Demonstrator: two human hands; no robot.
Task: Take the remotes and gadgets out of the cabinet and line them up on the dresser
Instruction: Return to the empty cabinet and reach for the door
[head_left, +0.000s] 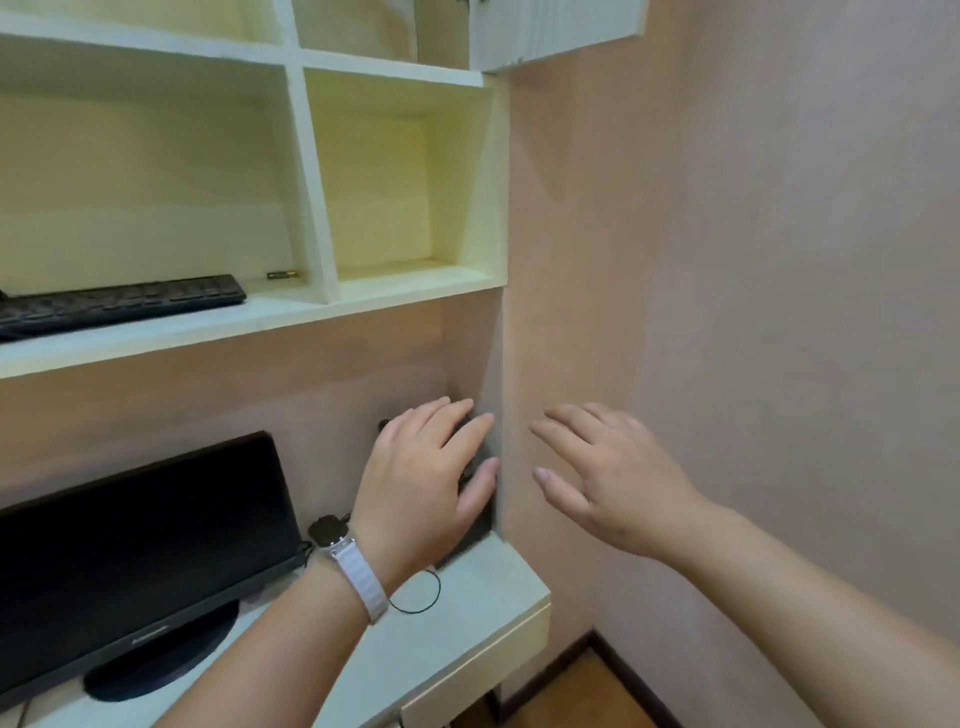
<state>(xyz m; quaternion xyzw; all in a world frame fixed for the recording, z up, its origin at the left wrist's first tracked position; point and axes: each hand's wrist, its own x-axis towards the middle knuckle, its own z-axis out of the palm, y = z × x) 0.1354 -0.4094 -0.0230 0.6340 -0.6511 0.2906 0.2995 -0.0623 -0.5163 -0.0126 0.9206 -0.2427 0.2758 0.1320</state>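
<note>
My left hand (426, 478), with a white watch strap at the wrist, reaches with straight fingers over a dark object (475, 519) that stands in the back right corner of the dresser top (467, 613); most of that object is hidden behind the hand. My right hand (608, 473) hovers open in front of the pink wall, to the right of the corner, holding nothing. A black keyboard (119, 304) and a small battery (282, 274) lie on the lower cabinet shelf (208, 332).
A black monitor (140, 551) on a round stand fills the dresser's left side. A small round black gadget (326, 531) with a thin black cable (421, 597) lies beside it. The pink wall (753, 260) closes the right side. An upper cabinet door (556, 31) hangs overhead.
</note>
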